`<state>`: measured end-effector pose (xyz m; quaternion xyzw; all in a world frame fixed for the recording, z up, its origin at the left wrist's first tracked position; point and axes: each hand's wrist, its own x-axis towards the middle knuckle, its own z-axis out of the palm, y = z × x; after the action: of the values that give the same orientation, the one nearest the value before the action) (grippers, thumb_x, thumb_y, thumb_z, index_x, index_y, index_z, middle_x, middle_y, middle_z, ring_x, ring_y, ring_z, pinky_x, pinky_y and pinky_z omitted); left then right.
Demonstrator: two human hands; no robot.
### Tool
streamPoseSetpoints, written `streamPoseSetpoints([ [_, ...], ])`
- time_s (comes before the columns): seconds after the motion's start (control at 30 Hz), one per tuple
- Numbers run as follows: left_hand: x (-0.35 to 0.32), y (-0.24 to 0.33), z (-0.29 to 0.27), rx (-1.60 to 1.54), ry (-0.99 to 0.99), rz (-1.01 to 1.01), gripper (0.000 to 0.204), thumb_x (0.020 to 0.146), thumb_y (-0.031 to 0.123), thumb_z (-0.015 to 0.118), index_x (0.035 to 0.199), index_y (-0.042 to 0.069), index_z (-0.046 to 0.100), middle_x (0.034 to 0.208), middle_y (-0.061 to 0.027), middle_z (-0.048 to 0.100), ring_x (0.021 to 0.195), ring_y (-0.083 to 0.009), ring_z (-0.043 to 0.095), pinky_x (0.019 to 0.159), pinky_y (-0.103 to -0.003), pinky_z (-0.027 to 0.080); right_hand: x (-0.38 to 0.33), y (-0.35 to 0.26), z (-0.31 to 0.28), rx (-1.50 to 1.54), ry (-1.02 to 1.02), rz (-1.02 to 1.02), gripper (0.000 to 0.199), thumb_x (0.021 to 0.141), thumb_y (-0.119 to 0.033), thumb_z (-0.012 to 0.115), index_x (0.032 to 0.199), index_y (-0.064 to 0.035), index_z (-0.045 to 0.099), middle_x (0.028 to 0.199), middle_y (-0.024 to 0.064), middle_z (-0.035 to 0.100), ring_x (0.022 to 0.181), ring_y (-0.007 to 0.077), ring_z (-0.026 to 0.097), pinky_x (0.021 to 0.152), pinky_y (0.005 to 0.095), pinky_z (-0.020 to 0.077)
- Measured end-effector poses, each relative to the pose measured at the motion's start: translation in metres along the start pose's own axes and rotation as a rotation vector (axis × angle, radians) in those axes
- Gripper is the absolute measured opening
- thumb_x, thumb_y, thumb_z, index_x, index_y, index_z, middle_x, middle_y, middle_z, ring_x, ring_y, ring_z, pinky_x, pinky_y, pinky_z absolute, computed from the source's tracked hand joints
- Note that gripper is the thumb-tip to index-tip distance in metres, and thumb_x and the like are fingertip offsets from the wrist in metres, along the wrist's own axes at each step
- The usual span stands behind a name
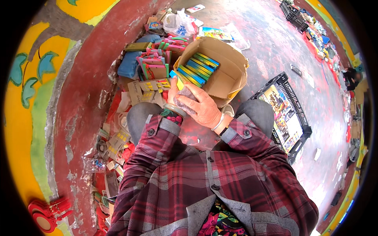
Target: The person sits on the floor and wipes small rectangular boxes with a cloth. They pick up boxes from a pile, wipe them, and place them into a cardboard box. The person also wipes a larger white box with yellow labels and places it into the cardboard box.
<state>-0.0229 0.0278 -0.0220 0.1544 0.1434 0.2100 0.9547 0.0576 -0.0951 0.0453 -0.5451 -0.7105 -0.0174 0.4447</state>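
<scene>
My two hands meet above my knees, just in front of an open cardboard box (230, 78). Between them is a small clear packet (185, 93) with speckled grey contents. My right hand (201, 108), with a pale bracelet at the wrist, covers the packet from the right and grips it. My left hand (172, 89) comes from under a plaid cuff with bangles and holds the packet's left side; most of its fingers are hidden. Inside the box stand several flat packs (197, 67) in blue, green and yellow.
A heap of coloured card packs and brown cards (153, 67) lies left of the box against a red painted ledge (82, 102). A black plastic crate (296, 118) holding printed picture sheets stands at my right. A white plastic bag (180, 23) lies behind the box.
</scene>
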Motion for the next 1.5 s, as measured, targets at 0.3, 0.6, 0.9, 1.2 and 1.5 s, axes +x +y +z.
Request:
streamPoseSetpoints([
  [0.3,-0.01,-0.005,0.037,0.237,0.288,0.082,0.058,0.087,0.057,0.047,0.113,0.005,0.054,0.095,-0.0094,0.058,0.085,-0.0204,0.059,0.079,-0.034,0.05,0.006,0.001,0.0,0.686,0.215,0.588,0.033,0.092,-0.025,0.05,0.119,-0.0048,0.051,0.117,0.0137,0.055,0.107,0.0248,0.054,0.095,0.0424,0.0384],
  [0.6,0.007,-0.003,0.02,0.144,0.26,0.315,0.028,0.089,0.027,0.059,0.105,0.005,0.057,0.093,-0.0072,0.063,0.08,-0.0196,0.061,0.073,-0.034,0.051,0.0,0.071,-0.046,1.789,0.742,0.813,0.049,0.096,-0.043,0.034,0.125,-0.0042,0.045,0.119,0.0161,0.052,0.112,0.0307,0.05,0.098,0.046,0.0379],
  [0.9,0.003,-0.009,0.021,0.249,0.211,0.078,0.024,0.089,0.025,0.058,0.105,0.007,0.057,0.094,-0.0073,0.065,0.081,-0.0187,0.064,0.076,-0.033,0.052,0.021,0.04,-0.054,1.196,0.479,0.637,0.049,0.095,-0.04,0.041,0.129,-0.0045,0.042,0.126,0.0165,0.049,0.117,0.0299,0.048,0.1,0.0401,0.0366],
  [1.2,-0.002,0.005,0.03,0.305,0.335,0.087,0.043,0.095,0.041,0.042,0.113,0.004,0.053,0.107,-0.0108,0.06,0.096,-0.0225,0.059,0.082,-0.037,0.049,-0.009,0.019,-0.009,-0.171,-0.362,0.163,0.055,0.082,-0.021,0.057,0.131,-0.0039,0.04,0.138,0.0133,0.039,0.132,0.0292,0.03,0.107,0.0449,0.0227],
  [1.5,-0.007,-0.015,0.046,0.275,0.225,-0.012,0.045,0.096,0.04,0.04,0.122,0.005,0.05,0.114,-0.0082,0.058,0.101,-0.0186,0.058,0.088,-0.034,0.046,0.007,0.025,-0.021,-0.358,-0.173,0.316,0.051,0.083,-0.018,0.056,0.131,-0.0061,0.043,0.137,0.0155,0.039,0.131,0.03,0.031,0.107,0.0424,0.0241],
])
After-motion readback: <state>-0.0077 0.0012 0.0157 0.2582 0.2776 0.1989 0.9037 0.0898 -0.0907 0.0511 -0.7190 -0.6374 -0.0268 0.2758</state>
